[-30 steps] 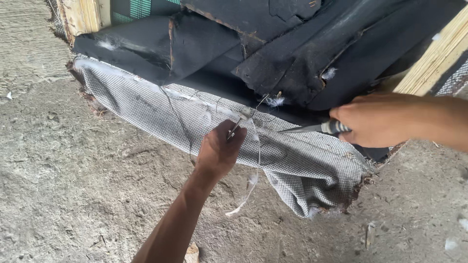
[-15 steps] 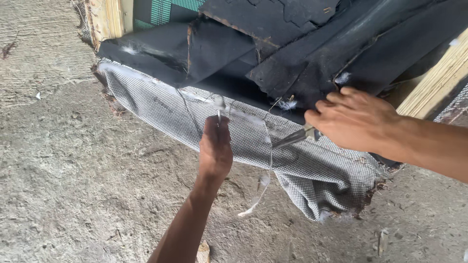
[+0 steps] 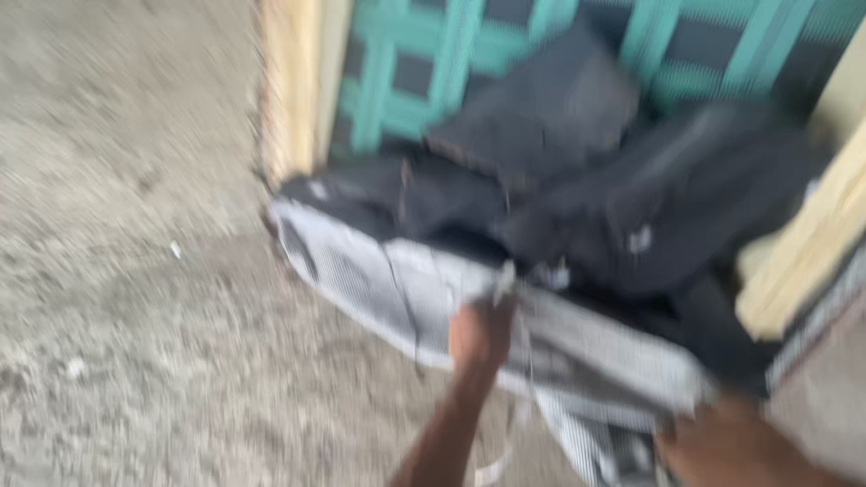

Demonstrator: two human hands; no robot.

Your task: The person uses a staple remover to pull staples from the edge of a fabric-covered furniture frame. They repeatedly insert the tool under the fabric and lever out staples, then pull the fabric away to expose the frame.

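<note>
L hand pinches grey mesh fabric at its upper edge; frame blurred.
R hand low right, grip can't tell. Risk: mesh may tear if pulled hard vs black padding.

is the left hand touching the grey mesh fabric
Yes, the left hand grips the upper edge of the grey mesh, below the black fabric.

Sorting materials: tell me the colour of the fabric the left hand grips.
Grey-white mesh fabric, gripped by the left hand; head view.
</note>
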